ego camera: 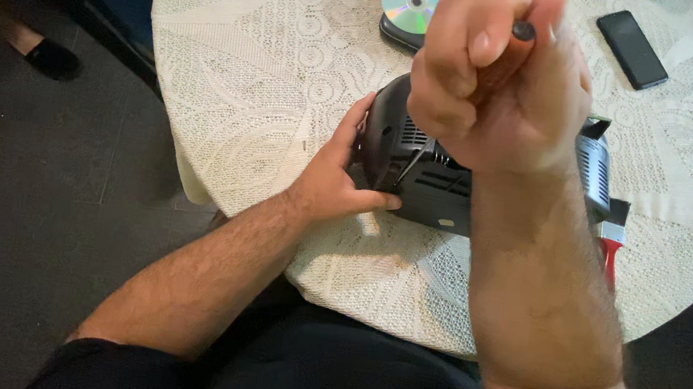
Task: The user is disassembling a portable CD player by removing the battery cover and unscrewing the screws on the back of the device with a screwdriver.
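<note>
My right hand (pixel 498 80) is raised close to the camera, fisted around a screwdriver with a dark red handle (pixel 511 51); its thin shaft (pixel 412 163) points down into a black device (pixel 422 173) with vent slots. My left hand (pixel 340 176) holds the device's rounded left end on the table. The right hand hides much of the device.
A round table with a cream lace cloth (pixel 257 56) carries a shiny disc (pixel 410 0) on a dark case, a black phone (pixel 631 49) at the back right, and a red-handled brush (pixel 609 245) beside the device. Someone's foot in a dark shoe (pixel 46 53) stands at left.
</note>
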